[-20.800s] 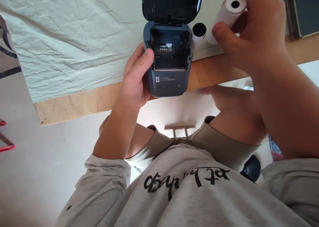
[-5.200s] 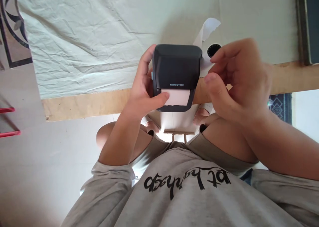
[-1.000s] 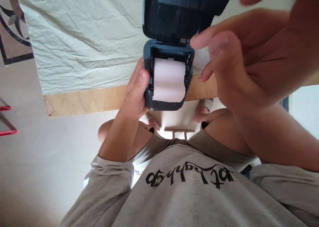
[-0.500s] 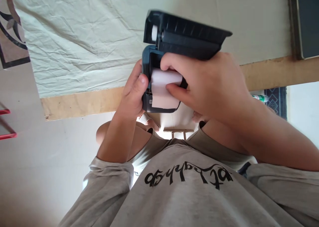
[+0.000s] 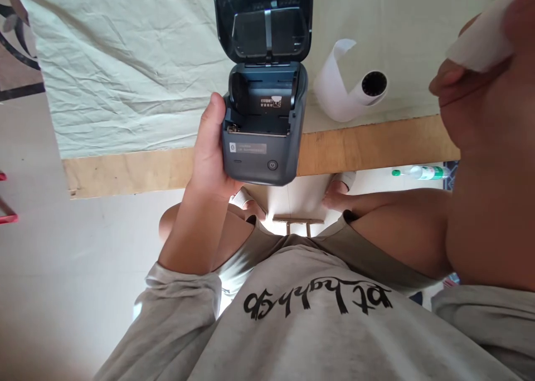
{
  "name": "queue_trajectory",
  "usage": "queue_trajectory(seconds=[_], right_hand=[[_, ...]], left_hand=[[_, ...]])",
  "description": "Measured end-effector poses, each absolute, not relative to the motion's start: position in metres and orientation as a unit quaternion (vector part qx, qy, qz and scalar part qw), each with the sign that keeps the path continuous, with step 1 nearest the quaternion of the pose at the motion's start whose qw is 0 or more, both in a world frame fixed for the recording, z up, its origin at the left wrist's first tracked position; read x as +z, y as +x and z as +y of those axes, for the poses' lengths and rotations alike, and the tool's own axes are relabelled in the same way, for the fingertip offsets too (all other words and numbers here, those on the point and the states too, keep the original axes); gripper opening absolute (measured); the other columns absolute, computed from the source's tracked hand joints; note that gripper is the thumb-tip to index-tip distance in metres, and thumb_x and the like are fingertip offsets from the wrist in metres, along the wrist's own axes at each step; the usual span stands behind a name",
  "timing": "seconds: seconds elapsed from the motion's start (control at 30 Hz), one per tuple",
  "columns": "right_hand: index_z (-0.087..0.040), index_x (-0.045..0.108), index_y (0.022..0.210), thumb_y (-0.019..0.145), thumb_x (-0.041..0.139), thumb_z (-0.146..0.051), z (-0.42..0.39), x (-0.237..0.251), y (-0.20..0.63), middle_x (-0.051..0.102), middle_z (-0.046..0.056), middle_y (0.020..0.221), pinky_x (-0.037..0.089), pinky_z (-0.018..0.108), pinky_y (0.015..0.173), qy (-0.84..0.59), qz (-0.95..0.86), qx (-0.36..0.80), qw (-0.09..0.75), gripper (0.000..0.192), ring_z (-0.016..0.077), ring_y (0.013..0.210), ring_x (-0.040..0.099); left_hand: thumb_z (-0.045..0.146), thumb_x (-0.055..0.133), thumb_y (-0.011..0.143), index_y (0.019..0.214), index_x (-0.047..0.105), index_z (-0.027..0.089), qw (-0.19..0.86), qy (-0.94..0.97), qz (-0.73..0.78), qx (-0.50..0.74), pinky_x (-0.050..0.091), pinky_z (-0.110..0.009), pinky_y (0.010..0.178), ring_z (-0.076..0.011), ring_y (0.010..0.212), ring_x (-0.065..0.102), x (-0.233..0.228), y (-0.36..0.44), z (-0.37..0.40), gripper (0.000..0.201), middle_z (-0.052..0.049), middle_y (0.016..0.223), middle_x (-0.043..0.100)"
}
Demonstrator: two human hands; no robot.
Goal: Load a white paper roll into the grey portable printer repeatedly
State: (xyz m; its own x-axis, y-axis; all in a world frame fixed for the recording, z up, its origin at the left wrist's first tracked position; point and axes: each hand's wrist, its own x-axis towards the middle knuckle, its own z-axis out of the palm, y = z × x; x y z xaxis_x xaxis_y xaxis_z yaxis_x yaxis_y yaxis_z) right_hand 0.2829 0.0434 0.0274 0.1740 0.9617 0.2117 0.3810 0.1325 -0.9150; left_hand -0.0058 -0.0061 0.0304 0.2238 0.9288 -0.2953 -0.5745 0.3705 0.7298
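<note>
Lifted out since half a second ago, the paper roll [image 5: 480,41] sits clamped in the right hand [image 5: 485,102]. Left hand [image 5: 211,147] fingers wrap the open printer [image 5: 261,130]; another roll [image 5: 351,91] lies on the bench [image 5: 376,141].

Wrinkled pale cloth [image 5: 125,63] over a wooden table [image 5: 137,169], plastic bottle [image 5: 420,172] on the floor, grey sweatshirt [image 5: 313,325]

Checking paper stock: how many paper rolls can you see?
2: one roll lies on the cloth right of the printer; the other is in the right hand.

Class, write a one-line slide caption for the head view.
Left hand holds open, empty label printer; right hand lifts paper roll.
</note>
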Motion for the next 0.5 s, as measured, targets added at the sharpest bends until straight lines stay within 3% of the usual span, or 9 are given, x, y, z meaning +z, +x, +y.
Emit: queue_trajectory(seconds=[0.07,0.1,0.23,0.33,0.43,0.5], right_hand=[[-0.027,0.067,0.083,0.077,0.065,-0.032,0.043,0.018,0.288,0.059,0.002,0.072,0.039,0.03,0.045,-0.582,-0.562,0.273,0.521,0.008,0.0113,0.05,0.048],[-0.028,0.066,0.081,0.071,0.069,-0.027,0.042,0.015,0.29,0.057,0.001,0.069,0.041,0.031,0.047,-0.594,-0.577,0.236,0.508,0.01,0.0122,0.051,0.049],[-0.028,0.071,0.087,0.064,0.08,-0.036,0.041,0.011,0.297,0.067,0.004,0.081,0.043,0.036,0.064,-0.644,-0.657,0.045,0.388,0.026,0.0192,0.074,0.061],[-0.025,0.073,0.104,0.063,0.083,-0.04,0.042,0.013,0.298,0.071,0.008,0.1,0.045,0.034,0.068,-0.643,-0.689,0.047,0.33,0.044,0.0209,0.086,0.063],[-0.025,0.071,0.11,0.061,0.085,-0.04,0.043,0.015,0.298,0.073,0.004,0.095,0.046,0.033,0.069,-0.676,-0.674,0.071,0.29,0.053,0.0163,0.076,0.062],[-0.023,0.063,0.124,0.06,0.086,-0.045,0.041,0.016,0.301,0.074,0.004,0.1,0.049,0.035,0.075,-0.664,-0.69,0.079,0.277,0.071,0.0184,0.084,0.067]], left_hand=[[0.061,0.042,0.096,0.115,0.07,0.016,0.736,0.251,0.378,0.503,0.053,-0.048,0.109,-0.0309,0.131,0.06,0.031,-0.005,-0.007,0.056,-0.008,0.116,0.075],[0.063,0.042,0.095,0.116,0.069,0.017,0.733,0.254,0.388,0.498,0.055,-0.048,0.107,-0.0315,0.129,0.061,0.031,-0.005,-0.007,0.057,-0.008,0.115,0.075],[0.063,0.041,0.095,0.113,0.071,0.022,0.732,0.269,0.398,0.484,0.058,-0.044,0.101,-0.0286,0.12,0.066,0.029,-0.005,-0.008,0.054,-0.005,0.112,0.076],[0.057,0.04,0.099,0.107,0.073,0.02,0.733,0.271,0.368,0.504,0.053,-0.04,0.11,-0.0244,0.126,0.063,0.027,-0.003,-0.008,0.05,-0.002,0.114,0.076],[0.051,0.04,0.101,0.106,0.074,0.019,0.727,0.271,0.349,0.525,0.049,-0.039,0.116,-0.0224,0.134,0.059,0.026,0.0,-0.008,0.047,0.0,0.112,0.077],[0.05,0.041,0.101,0.108,0.073,0.018,0.725,0.273,0.351,0.525,0.048,-0.04,0.117,-0.0229,0.135,0.058,0.027,0.001,-0.008,0.046,-0.001,0.111,0.077]])
